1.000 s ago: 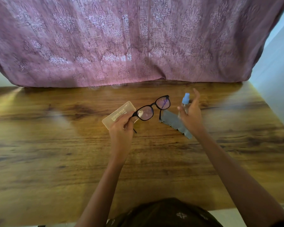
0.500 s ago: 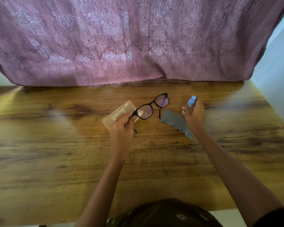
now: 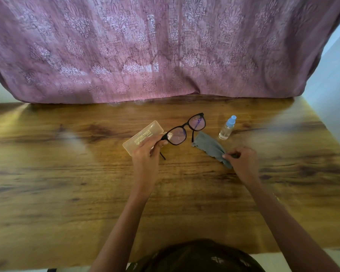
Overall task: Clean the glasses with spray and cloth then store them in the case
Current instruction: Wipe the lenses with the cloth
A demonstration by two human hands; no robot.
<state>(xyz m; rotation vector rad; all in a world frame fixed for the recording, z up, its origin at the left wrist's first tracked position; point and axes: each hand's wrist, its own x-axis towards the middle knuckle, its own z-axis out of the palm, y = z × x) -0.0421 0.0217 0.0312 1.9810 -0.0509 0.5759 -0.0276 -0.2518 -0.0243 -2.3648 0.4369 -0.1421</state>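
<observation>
My left hand [image 3: 146, 154] holds black-framed glasses [image 3: 185, 128] by the left end of the frame, lifted above the wooden table [image 3: 67, 183], lenses facing me. Under that hand lies a translucent beige glasses case [image 3: 140, 136], closed, partly hidden by my fingers. A grey cleaning cloth [image 3: 210, 146] lies on the table right of the glasses; my right hand [image 3: 240, 160] pinches its near corner. A small clear spray bottle [image 3: 227, 128] with a blue cap stands upright on the table beyond the cloth, apart from both hands.
A mauve patterned curtain [image 3: 165, 52] hangs along the table's far edge. A pale wall [image 3: 334, 85] borders the right side. The table's near edge runs just in front of my body.
My right hand set the spray bottle down upright, let go, and moved toward me to pinch the cloth's corner. My left hand has kept the glasses in nearly the same place.
</observation>
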